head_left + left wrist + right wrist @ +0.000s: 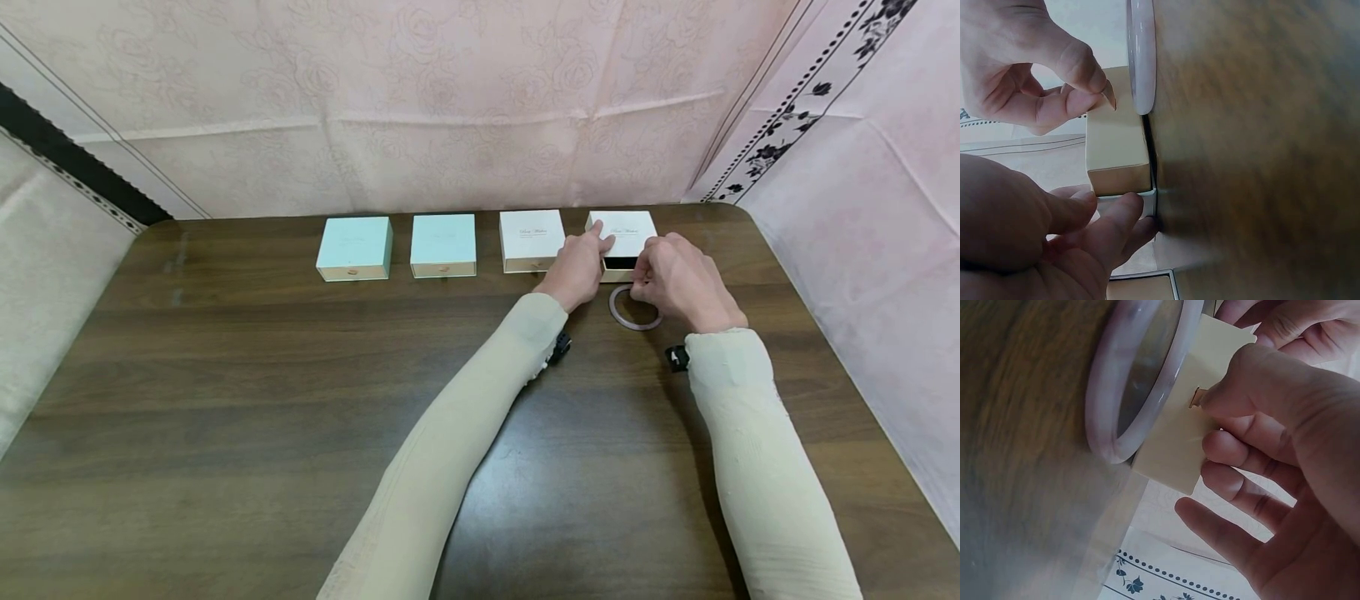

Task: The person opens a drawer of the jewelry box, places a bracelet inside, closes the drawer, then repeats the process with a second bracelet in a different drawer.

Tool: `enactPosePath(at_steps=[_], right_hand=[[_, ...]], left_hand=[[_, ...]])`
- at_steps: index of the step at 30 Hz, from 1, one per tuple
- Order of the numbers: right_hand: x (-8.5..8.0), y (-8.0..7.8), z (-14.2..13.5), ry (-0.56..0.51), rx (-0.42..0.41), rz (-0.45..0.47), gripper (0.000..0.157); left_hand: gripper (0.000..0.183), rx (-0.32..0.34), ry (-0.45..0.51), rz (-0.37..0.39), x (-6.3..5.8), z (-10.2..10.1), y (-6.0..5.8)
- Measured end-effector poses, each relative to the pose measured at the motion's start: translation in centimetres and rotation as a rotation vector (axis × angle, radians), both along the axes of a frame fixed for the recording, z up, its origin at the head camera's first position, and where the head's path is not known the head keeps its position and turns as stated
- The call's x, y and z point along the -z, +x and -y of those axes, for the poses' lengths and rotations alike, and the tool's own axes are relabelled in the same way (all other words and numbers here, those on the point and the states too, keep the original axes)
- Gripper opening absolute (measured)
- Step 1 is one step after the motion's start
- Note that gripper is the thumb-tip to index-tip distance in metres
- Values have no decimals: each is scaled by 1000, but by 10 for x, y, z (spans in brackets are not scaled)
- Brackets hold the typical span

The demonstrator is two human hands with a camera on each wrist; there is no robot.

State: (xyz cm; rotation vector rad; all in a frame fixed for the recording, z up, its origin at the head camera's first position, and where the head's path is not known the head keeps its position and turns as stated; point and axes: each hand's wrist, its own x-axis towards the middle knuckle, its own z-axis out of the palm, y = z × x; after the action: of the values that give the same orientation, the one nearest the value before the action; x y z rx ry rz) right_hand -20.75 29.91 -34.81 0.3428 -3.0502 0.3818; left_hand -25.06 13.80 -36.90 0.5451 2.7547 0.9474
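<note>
At the right end of a row of boxes is a white drawer box (628, 225), its drawer (1116, 140) pulled partly out and a black inside showing in the head view. My left hand (576, 268) holds this box by its left side, one finger reaching onto the lid. Thumb and finger of my right hand (688, 283) pinch the small brownish pull tab (1197, 397) on the cream drawer front. A pale lilac bangle (636, 326) lies on the table just before the drawer, close to my right hand.
Left of the held box stands another white drawer box (531, 229). Farther left are two mint-green drawer boxes, one (443, 237) nearer and one (356, 240) farther. All line the back edge of the brown wooden table (300, 400), before a patterned cloth (465, 108).
</note>
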Motion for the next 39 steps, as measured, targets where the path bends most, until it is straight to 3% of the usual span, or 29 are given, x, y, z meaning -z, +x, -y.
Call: enactPosePath(at_steps=[39], right_hand=[[-4, 3, -1, 35, -11, 51, 4]], left_hand=[[55, 5, 0, 26, 0, 0, -1]])
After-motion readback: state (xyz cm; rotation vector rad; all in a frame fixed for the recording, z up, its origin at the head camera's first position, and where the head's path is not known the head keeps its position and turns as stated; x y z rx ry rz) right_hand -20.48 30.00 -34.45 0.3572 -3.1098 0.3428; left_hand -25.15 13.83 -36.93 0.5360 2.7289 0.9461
